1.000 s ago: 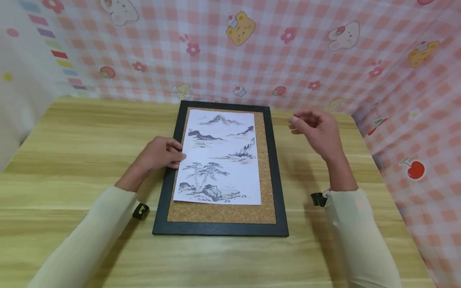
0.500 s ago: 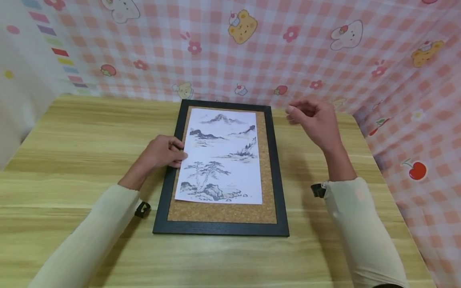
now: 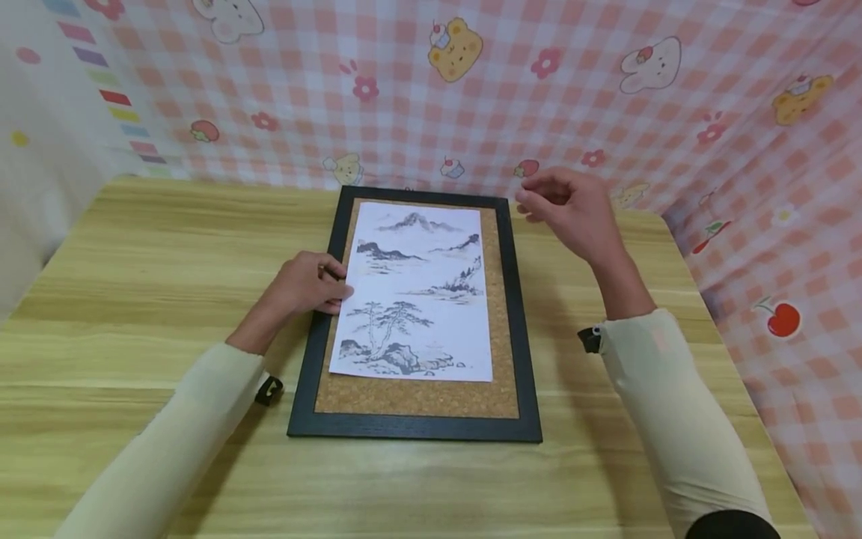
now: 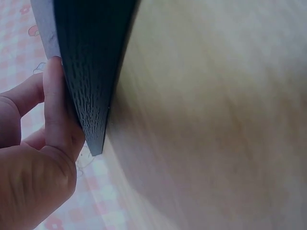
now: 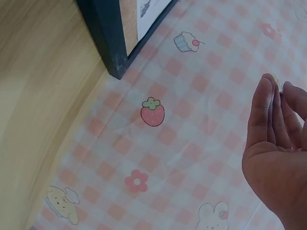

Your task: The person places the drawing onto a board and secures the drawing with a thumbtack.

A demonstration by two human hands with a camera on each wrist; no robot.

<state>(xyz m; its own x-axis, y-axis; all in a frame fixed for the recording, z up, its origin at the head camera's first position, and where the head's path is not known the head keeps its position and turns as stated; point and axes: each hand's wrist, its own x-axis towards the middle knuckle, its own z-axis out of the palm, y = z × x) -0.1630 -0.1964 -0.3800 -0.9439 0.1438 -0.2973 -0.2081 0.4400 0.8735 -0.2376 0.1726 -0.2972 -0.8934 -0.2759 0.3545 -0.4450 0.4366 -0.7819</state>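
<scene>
In the head view, a black-framed cork board (image 3: 417, 398) lies on the wooden table. On it is a white sheet with an ink landscape print (image 3: 411, 314), nearer the board's left side. My left hand (image 3: 306, 284) rests over the left frame bar, its fingertips at the sheet's left edge. The left wrist view shows that hand (image 4: 43, 139) beside the dark frame bar (image 4: 93, 72). My right hand (image 3: 572, 213) is raised beyond the board's upper right corner. Thumb and fingers of the right hand (image 5: 276, 139) pinch a small clear pin (image 5: 277, 84), mostly hidden by the fingertips.
A pink checked cloth (image 3: 404, 97) with cartoon prints hangs behind the table (image 3: 168, 247) and along its right side. Black camera mounts (image 3: 269, 391) sit at the cuffs. A round black object (image 3: 730, 525) overlaps the right sleeve.
My right hand has moved left and up, closer to the board's upper right corner. The left hand, sheet and board keep their places, with a slight shift of the head view.
</scene>
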